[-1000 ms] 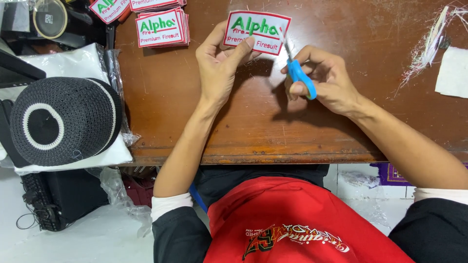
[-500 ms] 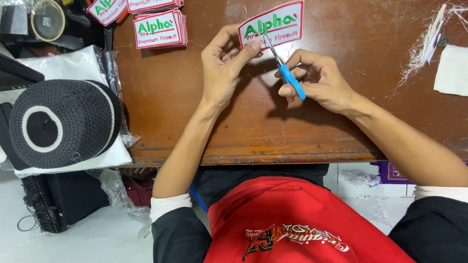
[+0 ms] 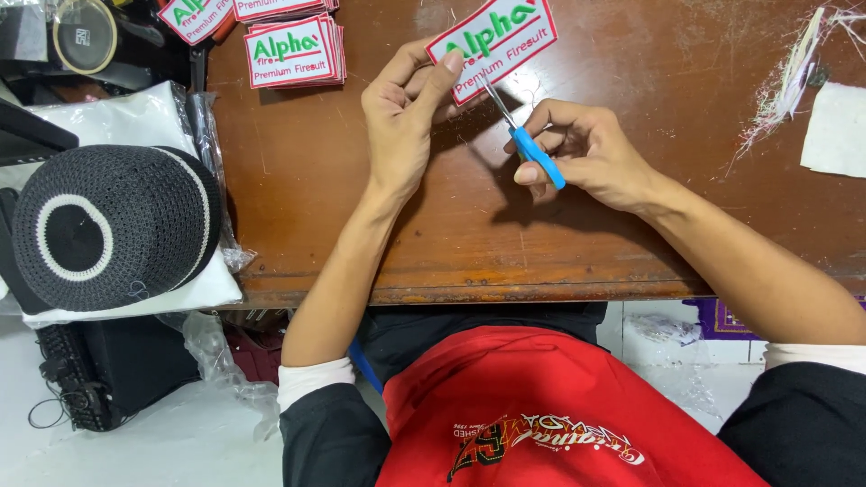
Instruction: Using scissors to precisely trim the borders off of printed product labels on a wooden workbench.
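Hands (image 3: 406, 117) have tilted the patch (image 3: 494, 43) more steeply.

You wear a red shirt (image 3: 559, 406) with a dark printed design across the front, under a black jacket (image 3: 334, 442). White cuffs (image 3: 311, 379) show where both sleeves are pushed up, leaving your forearms bare.

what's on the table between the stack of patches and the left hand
Nothing: in the head view, only bare brown wooden table shows between the stack of patches and the left hand, which holds a single patch.
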